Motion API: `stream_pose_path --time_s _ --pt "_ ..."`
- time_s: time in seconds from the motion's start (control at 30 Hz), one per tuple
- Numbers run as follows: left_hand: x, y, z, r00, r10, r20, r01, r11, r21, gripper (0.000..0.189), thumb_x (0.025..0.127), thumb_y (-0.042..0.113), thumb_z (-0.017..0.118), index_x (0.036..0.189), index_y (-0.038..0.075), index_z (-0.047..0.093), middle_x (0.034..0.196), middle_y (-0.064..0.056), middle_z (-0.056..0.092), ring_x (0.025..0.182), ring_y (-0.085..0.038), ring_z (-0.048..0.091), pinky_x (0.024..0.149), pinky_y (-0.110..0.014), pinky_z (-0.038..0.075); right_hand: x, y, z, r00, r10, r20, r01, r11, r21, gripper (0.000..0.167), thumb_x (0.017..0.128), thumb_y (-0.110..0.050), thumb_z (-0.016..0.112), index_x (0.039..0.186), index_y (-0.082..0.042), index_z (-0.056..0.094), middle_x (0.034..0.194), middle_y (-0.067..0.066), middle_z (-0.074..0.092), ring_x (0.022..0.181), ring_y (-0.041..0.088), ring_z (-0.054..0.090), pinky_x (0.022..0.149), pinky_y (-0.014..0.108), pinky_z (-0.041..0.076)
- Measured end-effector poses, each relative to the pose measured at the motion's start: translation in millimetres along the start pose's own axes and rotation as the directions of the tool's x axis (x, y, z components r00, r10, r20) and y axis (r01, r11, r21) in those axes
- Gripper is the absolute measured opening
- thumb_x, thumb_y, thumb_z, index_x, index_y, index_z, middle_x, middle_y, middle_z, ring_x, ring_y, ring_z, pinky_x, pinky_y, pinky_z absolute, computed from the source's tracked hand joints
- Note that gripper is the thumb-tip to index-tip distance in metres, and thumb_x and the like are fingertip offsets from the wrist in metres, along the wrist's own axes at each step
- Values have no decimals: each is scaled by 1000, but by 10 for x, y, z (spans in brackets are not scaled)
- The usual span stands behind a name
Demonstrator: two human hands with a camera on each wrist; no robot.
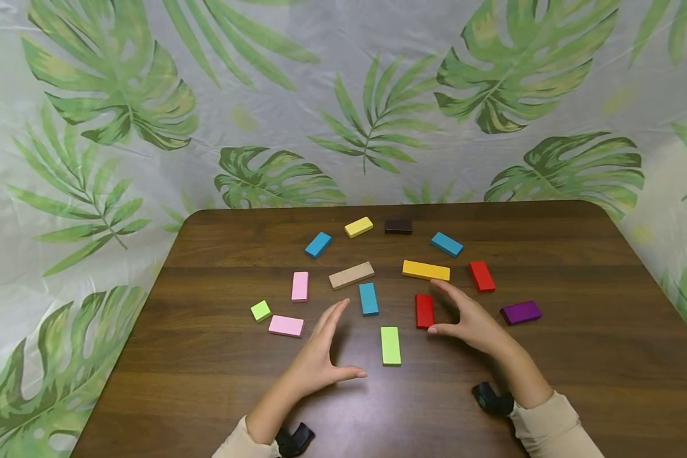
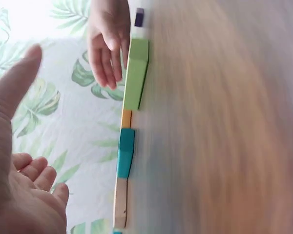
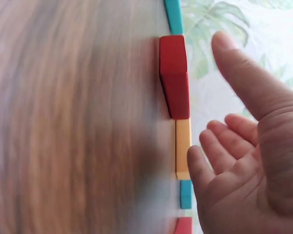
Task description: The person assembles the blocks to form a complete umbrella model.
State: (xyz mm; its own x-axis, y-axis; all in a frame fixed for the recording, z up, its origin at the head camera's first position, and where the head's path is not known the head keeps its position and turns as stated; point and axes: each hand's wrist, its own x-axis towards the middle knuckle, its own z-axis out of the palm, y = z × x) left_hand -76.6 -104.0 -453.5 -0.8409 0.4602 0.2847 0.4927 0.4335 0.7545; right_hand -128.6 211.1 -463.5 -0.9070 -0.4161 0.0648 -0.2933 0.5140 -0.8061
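Flat coloured blocks lie scattered on a brown wooden table (image 1: 206, 381). My left hand (image 1: 315, 362) hovers with thumb and fingers spread, holding nothing. Nearest to it are a lime-green block (image 1: 390, 346), a teal block (image 1: 369, 299) and a pink block (image 1: 286, 326). My right hand (image 1: 475, 321) is spread as well, with nothing in its grasp. Its thumb and fingers are close beside a red block (image 1: 424, 311); whether they touch it I cannot tell. A yellow-orange block (image 1: 426, 270) lies just beyond those fingertips. In the right wrist view the red block (image 3: 175, 78) stands apart from the thumb.
Farther back lie a tan block (image 1: 352, 275), a yellow block (image 1: 359, 227), a black block (image 1: 398, 227) and two blue blocks. A purple block (image 1: 521, 312) and another red block (image 1: 482, 277) are at the right. Leaf-patterned cloth (image 1: 378, 178) hangs behind the table.
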Motion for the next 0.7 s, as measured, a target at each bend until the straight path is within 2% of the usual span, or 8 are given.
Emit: stream_pose_path --time_s 0.13,0.37,0.57,0.7 --pt "15 -35 70 1000 8 19 -8 1000 0 110 60 36 83 144 17 15 143 -2 22 129 -18 23 100 -44 27 7 40 27 1000 9 11 -10 1000 25 87 70 -29 77 138 -3 28 137 20 34 123 37 34 98 48 28" --pt "37 -82 164 998 -2 57 2 1000 -1 102 63 35 81 141 5 23 141 -4 27 127 -16 28 100 -40 28 16 99 52 999 28 28 -29 999 42 83 71 -25 76 137 -2 30 136 18 35 123 35 35 99 45 27" --pt "54 -76 245 991 -58 124 58 998 5 96 66 31 80 141 8 24 140 -6 29 127 -18 29 100 -40 29 10 118 60 999 17 30 -18 999 34 79 73 -24 75 135 -1 33 135 19 37 121 36 36 98 48 27" --pt "78 -98 295 988 -49 148 47 999 17 93 68 33 78 141 8 25 139 -7 30 126 -18 31 100 -39 29 9 130 69 999 22 26 -23 1000 16 77 73 -24 75 135 -2 34 135 17 38 120 36 36 97 50 28"
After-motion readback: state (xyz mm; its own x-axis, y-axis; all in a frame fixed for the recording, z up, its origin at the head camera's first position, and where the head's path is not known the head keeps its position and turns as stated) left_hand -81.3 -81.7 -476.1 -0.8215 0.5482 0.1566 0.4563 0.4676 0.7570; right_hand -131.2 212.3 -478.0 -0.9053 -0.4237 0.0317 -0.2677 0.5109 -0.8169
